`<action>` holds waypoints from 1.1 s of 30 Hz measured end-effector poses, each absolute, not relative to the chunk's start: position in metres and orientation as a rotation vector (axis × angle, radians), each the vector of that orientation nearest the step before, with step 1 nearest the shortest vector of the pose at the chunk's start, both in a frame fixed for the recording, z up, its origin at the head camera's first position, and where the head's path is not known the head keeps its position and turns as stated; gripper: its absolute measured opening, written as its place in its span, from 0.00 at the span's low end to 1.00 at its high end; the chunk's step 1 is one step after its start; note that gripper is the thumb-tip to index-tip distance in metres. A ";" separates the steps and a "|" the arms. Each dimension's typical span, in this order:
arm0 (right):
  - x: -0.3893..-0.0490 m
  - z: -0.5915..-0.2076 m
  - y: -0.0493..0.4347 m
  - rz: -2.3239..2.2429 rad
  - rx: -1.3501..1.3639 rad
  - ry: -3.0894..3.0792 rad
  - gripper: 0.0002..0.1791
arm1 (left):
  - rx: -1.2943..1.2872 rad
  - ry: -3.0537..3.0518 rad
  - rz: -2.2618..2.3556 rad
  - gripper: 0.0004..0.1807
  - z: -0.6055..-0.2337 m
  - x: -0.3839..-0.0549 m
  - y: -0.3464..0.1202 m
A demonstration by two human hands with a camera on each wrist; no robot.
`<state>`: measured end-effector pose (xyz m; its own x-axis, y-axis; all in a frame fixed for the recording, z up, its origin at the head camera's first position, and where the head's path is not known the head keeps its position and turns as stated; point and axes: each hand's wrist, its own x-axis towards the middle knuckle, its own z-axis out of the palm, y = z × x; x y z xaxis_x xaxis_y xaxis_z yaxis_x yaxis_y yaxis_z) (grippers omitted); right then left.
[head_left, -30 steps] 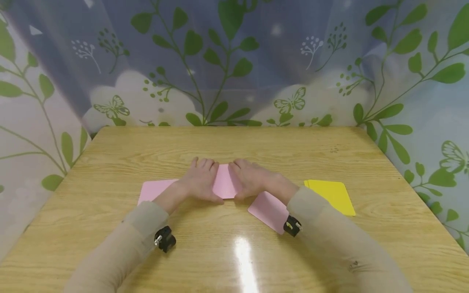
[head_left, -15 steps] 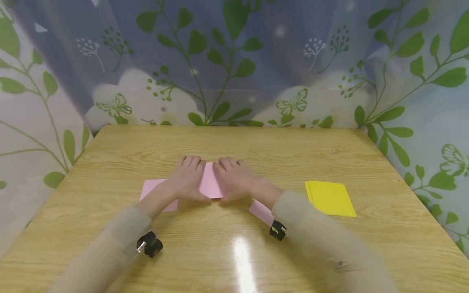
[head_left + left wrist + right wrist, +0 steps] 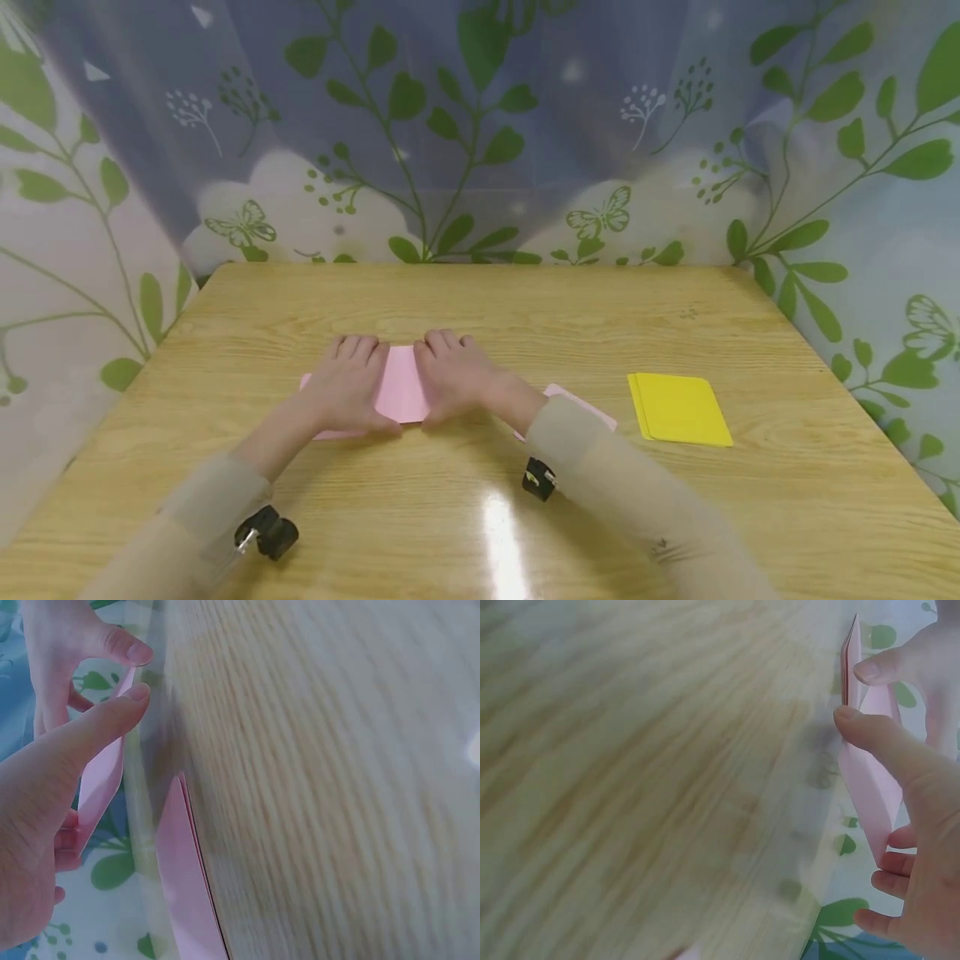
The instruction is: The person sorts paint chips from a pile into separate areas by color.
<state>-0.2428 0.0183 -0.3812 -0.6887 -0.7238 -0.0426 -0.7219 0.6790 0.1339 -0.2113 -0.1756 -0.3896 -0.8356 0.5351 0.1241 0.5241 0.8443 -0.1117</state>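
Note:
Between my two hands is a pink card (image 3: 401, 387), its bare middle showing in the head view. My left hand (image 3: 348, 383) pinches one side of it, thumb on the near edge and fingers at the far edge. The other side is gripped the same way by my right hand (image 3: 457, 375). Both wrist views show the card raised off the table and slightly bowed. A small stack of pink cards (image 3: 187, 885) lies on the table under my left hand, mostly covered by it in the head view. Another pink card (image 3: 573, 398) lies askew, partly hidden by my right forearm.
A slightly fanned stack of yellow cards (image 3: 682, 408) lies to the right on the wooden table (image 3: 480, 304). A leaf-patterned curtain (image 3: 480, 183) hangs behind the table's far edge. Each sleeve carries a small black mount (image 3: 267, 533).
Both hands have moved left with the pink card between them, and it now sits next to and partly over the left pink stack. The yellow cards have stayed put.

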 end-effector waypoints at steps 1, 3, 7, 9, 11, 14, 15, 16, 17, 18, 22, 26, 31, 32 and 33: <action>-0.242 -0.381 0.016 -0.216 1.233 -2.869 0.58 | -0.826 -2.873 0.102 0.62 -0.390 -0.210 -0.177; -0.241 -0.382 0.011 -0.210 1.237 -2.870 0.57 | -0.825 -2.880 0.074 0.62 -0.391 -0.208 -0.182; -0.240 -0.381 0.000 -0.166 1.235 -2.883 0.56 | -0.816 -2.872 0.016 0.61 -0.391 -0.205 -0.194; -0.239 -0.382 -0.006 -0.129 1.233 -2.897 0.56 | -0.807 -2.878 -0.007 0.61 -0.391 -0.205 -0.201; -0.238 -0.381 -0.011 -0.105 1.234 -2.908 0.57 | -0.793 -2.888 -0.024 0.61 -0.391 -0.205 -0.208; -0.237 -0.380 -0.019 -0.075 1.261 -2.921 0.59 | -0.777 -2.912 -0.079 0.62 -0.392 -0.207 -0.219; -0.237 -0.380 -0.021 -0.069 1.272 -2.924 0.59 | -0.771 -2.921 -0.094 0.62 -0.393 -0.207 -0.222; -0.237 -0.379 -0.024 -0.060 1.281 -2.929 0.59 | -0.770 -2.926 -0.118 0.62 -0.393 -0.208 -0.226; -0.237 -0.379 -0.027 -0.052 1.290 -2.934 0.59 | -0.765 -2.933 -0.136 0.62 -0.394 -0.208 -0.229; -0.237 -0.380 -0.029 -0.052 1.298 -2.937 0.59 | -0.767 -2.936 -0.158 0.62 -0.395 -0.208 -0.232; -0.237 -0.382 -0.039 -0.086 1.303 -2.946 0.59 | -0.781 -2.953 -0.182 0.60 -0.397 -0.206 -0.242; -0.234 -0.385 -0.049 -0.165 1.294 -2.948 0.57 | -0.806 -2.968 -0.156 0.59 -0.398 -0.202 -0.248; -0.230 -0.388 -0.058 -0.226 1.286 -2.960 0.56 | -0.818 -2.977 -0.135 0.59 -0.401 -0.199 -0.253; -0.230 -0.388 -0.059 -0.230 1.288 -2.960 0.56 | -0.818 -2.981 -0.141 0.59 -0.402 -0.198 -0.254; -0.229 -0.389 -0.061 -0.229 1.293 -2.962 0.56 | -0.817 -2.986 -0.149 0.59 -0.403 -0.198 -0.255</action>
